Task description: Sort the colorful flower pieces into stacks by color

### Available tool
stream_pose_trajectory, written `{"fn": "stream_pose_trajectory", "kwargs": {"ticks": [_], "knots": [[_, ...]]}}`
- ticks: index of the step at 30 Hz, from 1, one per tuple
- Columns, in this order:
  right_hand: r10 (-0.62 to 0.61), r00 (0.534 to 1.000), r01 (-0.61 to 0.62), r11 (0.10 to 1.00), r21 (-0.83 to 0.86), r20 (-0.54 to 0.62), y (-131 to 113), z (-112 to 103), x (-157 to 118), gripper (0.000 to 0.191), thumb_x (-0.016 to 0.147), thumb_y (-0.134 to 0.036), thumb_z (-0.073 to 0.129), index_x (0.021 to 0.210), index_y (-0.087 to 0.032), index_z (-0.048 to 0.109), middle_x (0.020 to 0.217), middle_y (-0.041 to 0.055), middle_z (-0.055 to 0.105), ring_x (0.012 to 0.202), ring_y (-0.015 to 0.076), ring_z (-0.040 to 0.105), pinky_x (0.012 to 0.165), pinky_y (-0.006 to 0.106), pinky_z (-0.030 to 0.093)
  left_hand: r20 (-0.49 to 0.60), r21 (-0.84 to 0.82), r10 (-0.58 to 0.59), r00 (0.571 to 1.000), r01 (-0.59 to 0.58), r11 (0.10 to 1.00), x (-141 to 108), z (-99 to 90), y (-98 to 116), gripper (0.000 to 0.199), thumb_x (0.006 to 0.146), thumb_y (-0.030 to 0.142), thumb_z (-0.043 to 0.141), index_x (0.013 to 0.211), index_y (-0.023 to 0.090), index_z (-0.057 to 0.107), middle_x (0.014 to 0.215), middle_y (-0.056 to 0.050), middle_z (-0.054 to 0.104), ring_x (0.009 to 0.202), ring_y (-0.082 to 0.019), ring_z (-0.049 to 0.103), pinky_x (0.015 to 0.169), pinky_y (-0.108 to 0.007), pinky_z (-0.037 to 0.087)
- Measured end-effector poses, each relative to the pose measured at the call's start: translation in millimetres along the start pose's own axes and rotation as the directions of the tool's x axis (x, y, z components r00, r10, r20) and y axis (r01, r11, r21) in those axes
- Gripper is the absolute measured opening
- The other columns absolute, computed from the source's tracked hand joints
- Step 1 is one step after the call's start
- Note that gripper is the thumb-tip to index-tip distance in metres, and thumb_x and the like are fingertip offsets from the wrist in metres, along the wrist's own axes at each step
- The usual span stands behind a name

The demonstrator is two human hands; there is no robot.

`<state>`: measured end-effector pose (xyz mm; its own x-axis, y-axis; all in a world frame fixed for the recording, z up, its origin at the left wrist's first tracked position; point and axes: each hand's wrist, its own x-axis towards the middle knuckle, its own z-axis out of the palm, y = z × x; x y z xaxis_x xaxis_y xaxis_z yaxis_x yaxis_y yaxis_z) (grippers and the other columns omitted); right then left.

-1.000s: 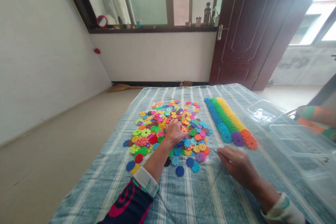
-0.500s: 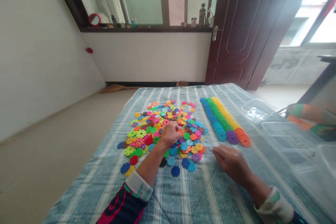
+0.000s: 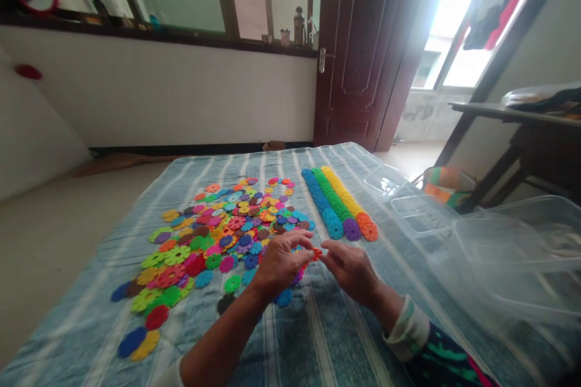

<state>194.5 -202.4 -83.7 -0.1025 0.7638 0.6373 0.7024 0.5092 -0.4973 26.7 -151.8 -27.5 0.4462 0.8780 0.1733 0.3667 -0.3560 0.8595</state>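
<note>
Between thumb and forefinger, my left hand (image 3: 282,260) pinches a small orange snowflake disc (image 3: 316,253) above the near right side of a loose pile. My right hand (image 3: 351,269) closes in a pinch at the same disc's right edge. Under and left of my hands spreads the pile of notched plastic discs (image 3: 172,255) in many colours. Just beyond my right hand lie overlapping rows of discs: a blue row (image 3: 320,196), a green row (image 3: 333,195) with a purple disc (image 3: 351,229) at its near end, and a yellow row (image 3: 342,193) ending in orange discs (image 3: 370,230).
A striped blue-grey cloth (image 3: 136,224) covers the table. Clear plastic boxes (image 3: 512,254) stand along its right side, with smaller lids or trays (image 3: 385,181) behind. Farther right is a dark side table (image 3: 512,112). A brown door (image 3: 358,42) stands beyond.
My left hand has come out of the pile and moved right with an orange disc. My right hand now meets it at the disc. The view has turned right.
</note>
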Motion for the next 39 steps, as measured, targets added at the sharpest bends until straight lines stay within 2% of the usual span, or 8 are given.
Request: {"fn": "stream_pose_trajectory", "kwargs": {"ticks": [4,7,9,12,16,25,33,39], "knots": [[-0.004,0.997,0.004,1.000,-0.002,0.075,0.8,-6.1,2.4,0.022,0.092,-0.025,0.045,0.081,-0.019,0.064,0.071,0.0023,0.067,0.064,0.0122,0.061,0.061,0.021,0.043,0.001,-0.004,-0.009,1.000,0.009,1.000,-4.2,12.0,-2.4,0.010,0.069,0.022,0.062,0.065,0.020,0.071,0.102,-0.005,0.072,0.103,-0.022,0.064,0.098,-0.037,0.044],[0.030,0.988,-0.015,0.995,-0.098,0.149,14.9,-24.1,5.2,0.024,0.091,-0.025,0.046,0.077,-0.020,0.065,0.068,0.0012,0.066,0.062,0.0114,0.059,0.058,0.021,0.039,-0.018,0.017,-0.023,1.000,0.023,1.000,-4.5,13.4,-7.9,0.007,0.068,0.022,0.063,0.068,0.020,0.070,0.098,-0.004,0.073,0.099,-0.021,0.065,0.095,-0.036,0.047],[0.132,0.980,-0.101,0.975,-0.198,0.148,30.8,-42.6,5.9,0.023,0.090,-0.026,0.047,0.079,-0.021,0.066,0.068,0.0014,0.066,0.062,0.0121,0.059,0.058,0.021,0.037,-0.045,0.030,-0.018,0.999,0.019,0.999,-4.2,13.7,-11.5,0.008,0.069,0.022,0.063,0.072,0.019,0.070,0.096,-0.003,0.073,0.096,-0.021,0.066,0.093,-0.035,0.048],[0.333,0.939,-0.276,0.878,-0.392,0.084,55.8,-71.0,3.9,0.021,0.086,-0.027,0.050,0.076,-0.022,0.067,0.062,0.0002,0.065,0.058,0.0134,0.057,0.055,0.023,0.033,-0.053,0.051,0.016,0.998,-0.013,0.999,-3.9,15.1,-15.6,0.008,0.072,0.023,0.060,0.070,0.019,0.068,0.093,-0.003,0.073,0.093,-0.021,0.067,0.090,-0.034,0.050],[0.449,0.885,-0.347,0.809,-0.474,0.118,74.2,-92.8,-0.6,0.021,0.081,-0.020,0.050,0.066,-0.022,0.065,0.057,-0.0018,0.062,0.055,0.0125,0.054,0.055,0.023,0.031,-0.014,0.081,0.063,0.998,-0.062,0.995,-4.5,17.8,-18.3,0.013,0.074,0.022,0.057,0.066,0.019,0.067,0.092,-0.004,0.073,0.093,-0.020,0.067,0.088,-0.032,0.050],[0.520,0.851,-0.410,0.747,-0.523,0.074,85.3,-91.5,1.5,0.018,0.080,-0.021,0.053,0.075,-0.022,0.070,0.066,0.0009,0.068,0.065,0.0149,0.060,0.058,0.024,0.033,-0.020,0.112,0.088,0.996,-0.085,0.990,-5.3,18.6,-18.6,0.016,0.076,0.021,0.055,0.064,0.019,0.065,0.089,-0.005,0.073,0.092,-0.020,0.067,0.086,-0.032,0.051],[0.548,0.836,-0.457,0.678,-0.576,-0.018,87.0,-84.8,-1.3,0.025,0.083,-0.027,0.052,0.099,-0.020,0.070,0.074,0.0050,0.070,0.069,0.0188,0.063,0.057,0.026,0.036,-0.035,0.169,0.133,0.990,-0.125,0.978,-5.8,18.1,-21.4,0.016,0.078,0.021,0.055,0.064,0.019,0.064,0.087,-0.005,0.073,0.092,-0.020,0.067,0.087,-0.033,0.050],[0.615,0.788,-0.500,0.671,-0.548,0.034,74.2,-81.5,1.2,0.037,0.078,-0.037,0.061,0.110,-0.019,0.066,0.075,0.0041,0.071,0.071,0.0197,0.065,0.058,0.026,0.037,-0.045,0.172,0.156,0.987,-0.146,0.974,-4.7,18.6,-25.6,0.017,0.078,0.020,0.055,0.064,0.018,0.064,0.085,-0.004,0.073,0.091,-0.019,0.067,0.087,-0.032,0.049]]}}
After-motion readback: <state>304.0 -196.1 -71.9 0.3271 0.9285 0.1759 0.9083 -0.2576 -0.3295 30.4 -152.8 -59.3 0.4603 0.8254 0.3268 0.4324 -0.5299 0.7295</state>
